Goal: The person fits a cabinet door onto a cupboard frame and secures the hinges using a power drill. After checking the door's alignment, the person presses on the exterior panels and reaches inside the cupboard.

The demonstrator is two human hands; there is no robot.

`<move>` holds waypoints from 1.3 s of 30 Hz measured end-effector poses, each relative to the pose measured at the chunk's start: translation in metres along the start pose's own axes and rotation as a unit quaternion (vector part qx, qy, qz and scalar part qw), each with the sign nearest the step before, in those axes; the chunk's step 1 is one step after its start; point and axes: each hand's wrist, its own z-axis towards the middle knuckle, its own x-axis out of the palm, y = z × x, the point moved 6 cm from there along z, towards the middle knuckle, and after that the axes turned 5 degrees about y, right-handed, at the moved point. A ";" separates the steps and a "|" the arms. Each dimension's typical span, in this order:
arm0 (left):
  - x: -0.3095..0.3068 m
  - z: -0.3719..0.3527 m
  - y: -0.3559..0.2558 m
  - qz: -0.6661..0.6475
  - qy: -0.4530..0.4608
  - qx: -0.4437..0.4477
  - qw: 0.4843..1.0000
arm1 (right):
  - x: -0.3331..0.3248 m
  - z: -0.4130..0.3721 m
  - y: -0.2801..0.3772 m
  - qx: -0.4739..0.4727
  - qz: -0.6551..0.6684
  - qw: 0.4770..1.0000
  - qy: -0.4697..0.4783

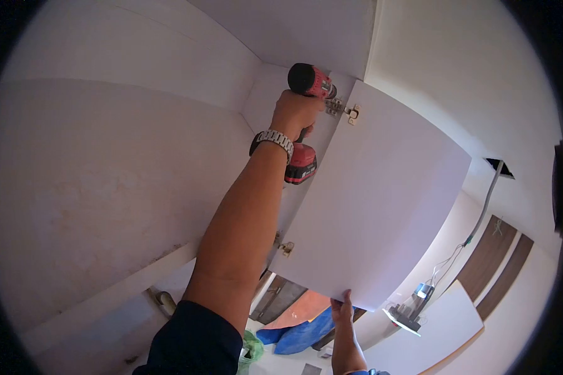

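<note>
My left hand (296, 114), with a metal-band watch (277, 141) at the wrist, is wrapped round the handle of a red and black cordless drill (309, 81). The drill points right, its front end at the upper hinge (334, 106) on the cabinet's side wall. A pale cabinet door (381, 194) stands open, with the hinge cup (353, 114) on its inner face. A lower hinge (286, 249) sits near the door's bottom. My right hand (342, 309) grips the door's bottom edge, thumb on the near face, other fingers mostly hidden.
The cabinet interior (106, 156) is at left, with a bottom ledge (112, 294). Beyond the door, a grey conduit (491, 194) hangs from a ceiling opening (499, 167) near a light fixture (406, 315). Below lie a blue sheet (303, 336) and a green plastic bag (251, 347).
</note>
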 end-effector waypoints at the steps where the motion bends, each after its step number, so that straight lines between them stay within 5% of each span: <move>1: 0.000 -0.002 -0.001 -0.001 0.000 -0.001 1.000 | 0.000 0.000 0.000 -0.004 0.009 1.000 -0.005; 39: 0.026 0.013 -0.003 0.216 0.015 -0.015 0.976 | 0.004 -0.005 -0.001 -0.027 0.011 0.998 -0.047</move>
